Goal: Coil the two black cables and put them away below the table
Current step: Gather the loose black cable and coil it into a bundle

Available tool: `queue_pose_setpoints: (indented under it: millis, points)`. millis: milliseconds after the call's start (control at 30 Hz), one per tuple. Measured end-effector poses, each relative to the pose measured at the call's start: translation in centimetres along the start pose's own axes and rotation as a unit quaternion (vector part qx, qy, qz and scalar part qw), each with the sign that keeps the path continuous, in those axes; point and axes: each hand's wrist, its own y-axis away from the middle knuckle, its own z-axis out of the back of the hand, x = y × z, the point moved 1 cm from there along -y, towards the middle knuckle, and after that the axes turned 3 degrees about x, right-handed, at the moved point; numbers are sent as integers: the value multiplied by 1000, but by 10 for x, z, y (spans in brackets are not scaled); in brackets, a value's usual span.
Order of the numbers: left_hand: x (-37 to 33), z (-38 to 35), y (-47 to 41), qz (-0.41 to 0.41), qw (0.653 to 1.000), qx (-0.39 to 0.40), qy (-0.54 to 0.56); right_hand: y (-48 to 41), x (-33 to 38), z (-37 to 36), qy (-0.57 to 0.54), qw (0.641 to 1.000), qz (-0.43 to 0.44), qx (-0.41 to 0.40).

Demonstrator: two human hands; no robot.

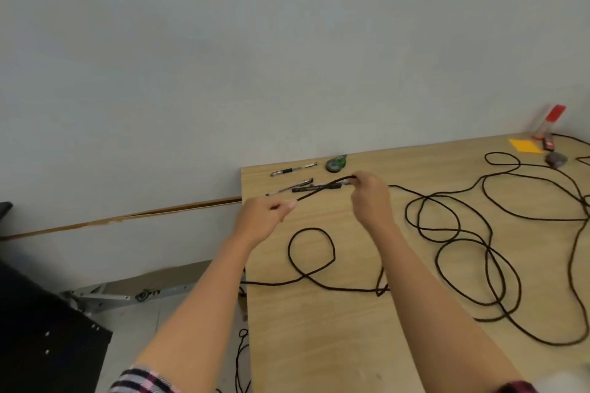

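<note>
A long black cable [459,230] lies in loose tangled loops over the wooden table [319,344]. A short stretch of it is held taut in the air between my hands near the table's far left corner. My left hand [260,220] pinches the lower end of that stretch. My right hand [370,198] grips the upper end, fingers curled round it. One loop [311,252] lies flat just below my hands, and the cable runs off the table's left edge and hangs down [241,357]. I cannot tell two separate cables apart in the tangle.
Two pens [293,168] and a dark tool [314,188] lie at the far left corner, next to a green tape dispenser [336,164]. At the far right are yellow sticky notes [525,146], a red-capped item [550,123] and a small grey object [556,159]. A black case [48,329] stands on the floor at left.
</note>
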Motion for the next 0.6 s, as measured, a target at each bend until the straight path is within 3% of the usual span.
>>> queue_pose_setpoints:
  millis: [200,300,367,400,433,500,567,600]
  points:
    - [25,-5,-10,32,999,0,-10,-30,-77,66,-30,976,-178,-124]
    - [-3,-15,-33,19,999,-44,22,-47,-98,70,17,968,-230,-96]
    - [-30,-30,-54,13,996,-80,21,-60,-96,65,112,949,-293,-43]
    - [-44,-39,-63,9,996,-88,14,-66,-91,61,168,943,-285,-25]
    - [-59,-50,-73,5,996,-88,8,-73,-85,55,206,951,-229,-9]
    - [-85,-68,-88,-4,997,-79,-11,-75,-70,31,173,985,-13,16]
    - [-108,-86,-106,-13,997,-77,-17,-70,-58,10,94,977,186,54]
    - [-118,-94,-113,-10,997,-79,-10,-72,-61,4,64,969,232,61]
